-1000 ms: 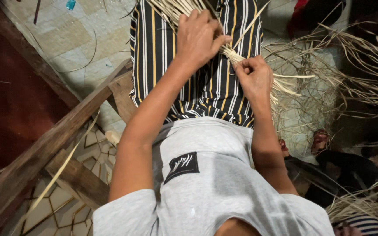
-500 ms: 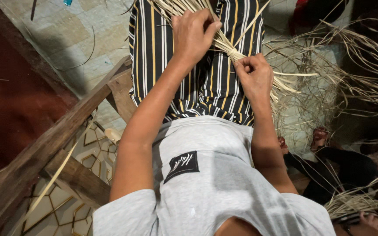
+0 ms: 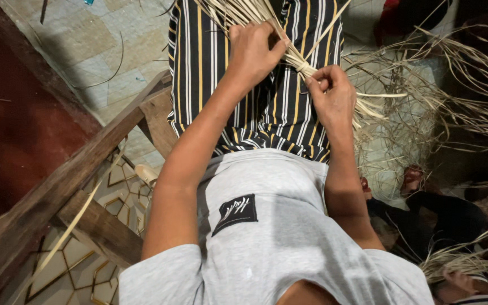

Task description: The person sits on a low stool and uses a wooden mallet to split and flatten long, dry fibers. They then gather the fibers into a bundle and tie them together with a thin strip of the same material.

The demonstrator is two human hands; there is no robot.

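A bundle of pale dry straw strips point(image 3: 238, 11) lies across my lap, over black trousers with white and yellow stripes point(image 3: 199, 68). My left hand point(image 3: 254, 52) is closed over the bundle from above, near where the strips come together. My right hand point(image 3: 331, 96) pinches the bundle's bound end just to the right of it, fingers curled around the strips. Short cut ends point(image 3: 368, 107) stick out past my right hand. The two hands almost touch.
A wooden frame point(image 3: 57, 192) of dark beams runs diagonally at the left, over patterned floor tiles. Loose straw point(image 3: 453, 73) is heaped on the floor at the right. Another person's foot point(image 3: 410, 179) and dark clothing show at lower right.
My hands stay in nearly the same grip on the straw. The right hand has shifted slightly along the bound end.
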